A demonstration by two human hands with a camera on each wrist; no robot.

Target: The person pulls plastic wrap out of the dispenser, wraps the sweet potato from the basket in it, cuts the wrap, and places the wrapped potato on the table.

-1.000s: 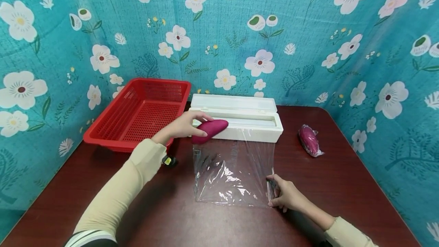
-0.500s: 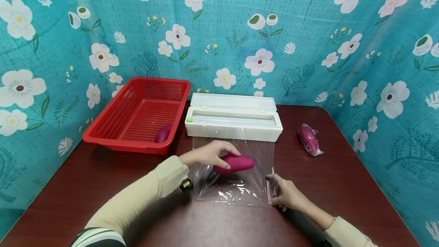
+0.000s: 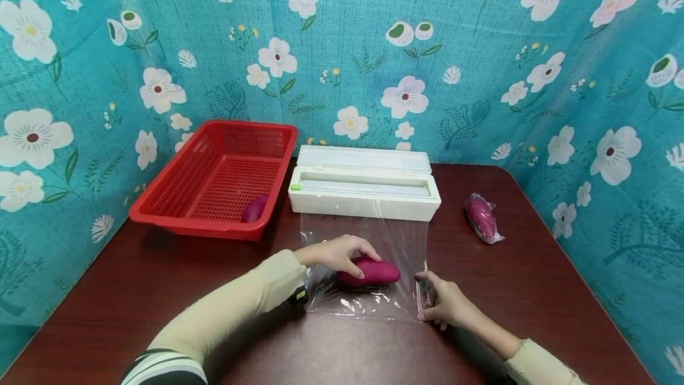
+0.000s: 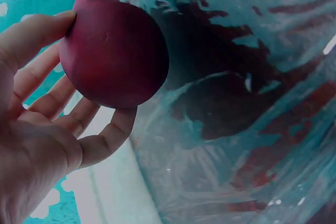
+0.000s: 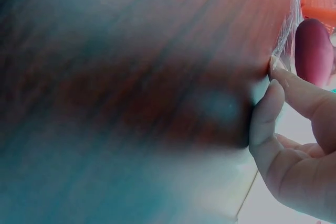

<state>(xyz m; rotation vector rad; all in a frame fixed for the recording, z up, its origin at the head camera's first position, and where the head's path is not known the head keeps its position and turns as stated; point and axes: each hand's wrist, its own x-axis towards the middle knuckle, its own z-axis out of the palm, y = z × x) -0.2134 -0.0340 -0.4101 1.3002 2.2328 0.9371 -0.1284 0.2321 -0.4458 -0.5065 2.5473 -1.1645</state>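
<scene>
A purple sweet potato lies low over a sheet of clear plastic wrap spread on the dark table. My left hand grips it from above, thumb on the near side and fingers over the far side. In the left wrist view, the rounded end of the sweet potato shows between the thumb and fingers. My right hand pinches the wrap's near right corner; in the right wrist view, fingertips meet at the wrap's edge. The wrap runs back to a white dispenser box with its lid raised.
A red plastic basket stands at the back left, with another purple sweet potato in its near right corner. A sweet potato wrapped in film lies at the right. A flowered teal cloth hangs behind the table.
My left hand has brought the sweet potato from in front of the dispenser box toward me and down over the wrap. The right hand has stayed at the corner.
</scene>
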